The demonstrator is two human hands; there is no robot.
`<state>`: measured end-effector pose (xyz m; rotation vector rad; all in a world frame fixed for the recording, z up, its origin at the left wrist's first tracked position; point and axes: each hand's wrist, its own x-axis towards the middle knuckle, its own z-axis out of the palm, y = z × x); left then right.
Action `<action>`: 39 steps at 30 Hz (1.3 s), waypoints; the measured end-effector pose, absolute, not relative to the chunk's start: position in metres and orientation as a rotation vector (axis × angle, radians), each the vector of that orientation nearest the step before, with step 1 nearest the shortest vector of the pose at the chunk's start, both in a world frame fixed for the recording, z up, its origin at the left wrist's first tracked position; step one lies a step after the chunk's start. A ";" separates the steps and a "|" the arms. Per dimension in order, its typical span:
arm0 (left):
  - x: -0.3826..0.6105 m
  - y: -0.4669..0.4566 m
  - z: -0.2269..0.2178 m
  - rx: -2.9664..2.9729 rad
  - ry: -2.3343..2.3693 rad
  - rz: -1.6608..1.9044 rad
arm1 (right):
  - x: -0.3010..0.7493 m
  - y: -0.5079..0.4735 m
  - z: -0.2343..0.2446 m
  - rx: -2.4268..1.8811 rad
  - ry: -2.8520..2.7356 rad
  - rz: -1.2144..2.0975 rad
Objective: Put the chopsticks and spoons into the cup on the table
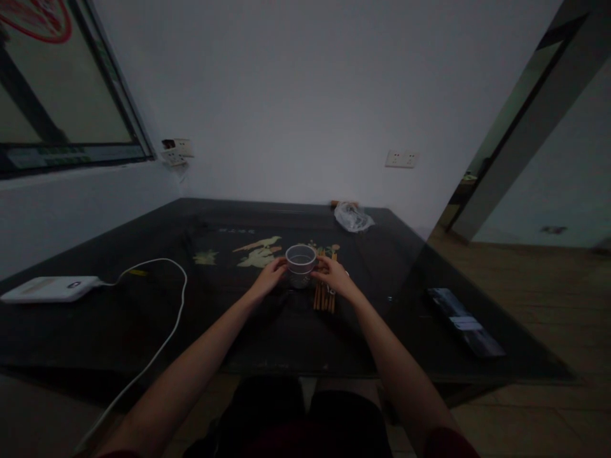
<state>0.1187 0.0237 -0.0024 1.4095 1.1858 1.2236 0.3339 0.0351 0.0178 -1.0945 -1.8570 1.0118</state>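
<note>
Head view: a round, grey, seemingly translucent cup is at mid-table; whether its base touches the glossy black tabletop cannot be told. The left hand and right hand grip its opposite sides, presumably to keep it level. Brown wooden chopsticks lie side by side to its right, partly beneath the right hand. Pale characters, far and left, are illegible; no brand shows.

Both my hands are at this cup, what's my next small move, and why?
Probably ease your right hand toward the wooden sticks: they lie beside the cup on that side, while your left hand, at the opposite side, could steady it.
</note>
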 end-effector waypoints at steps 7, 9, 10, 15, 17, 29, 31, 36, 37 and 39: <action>0.116 0.021 0.003 1.469 1.246 1.242 | 0.340 0.040 0.019 -1.117 -1.868 0.937; 0.116 0.020 0.006 1.491 1.264 1.268 | 0.345 0.042 0.022 -1.152 -1.877 0.883; 0.115 0.019 0.007 1.495 1.273 1.282 | 0.347 0.042 0.024 -1.156 -1.874 0.870; 0.111 0.017 0.018 1.476 1.319 1.426 | 0.357 0.044 0.030 -1.148 -1.845 0.835; 0.108 0.013 0.027 1.465 1.349 1.534 | 0.358 0.044 0.031 -1.169 -1.841 0.815; 0.130 -0.041 0.052 2.047 1.204 1.434 | 0.352 0.034 0.037 -1.556 -1.963 0.367; 0.138 -0.046 0.047 2.118 1.113 1.243 | 0.347 0.030 0.038 -1.626 -2.007 0.294; 0.151 -0.046 0.039 2.087 0.954 0.763 | 0.328 0.027 0.040 -1.743 -2.151 0.145; 0.150 -0.044 0.038 2.067 0.965 0.664 | 0.325 0.027 0.039 -1.769 -2.176 0.115; 0.143 -0.037 0.037 2.020 1.020 0.518 | 0.319 0.027 0.039 -1.835 -2.221 0.057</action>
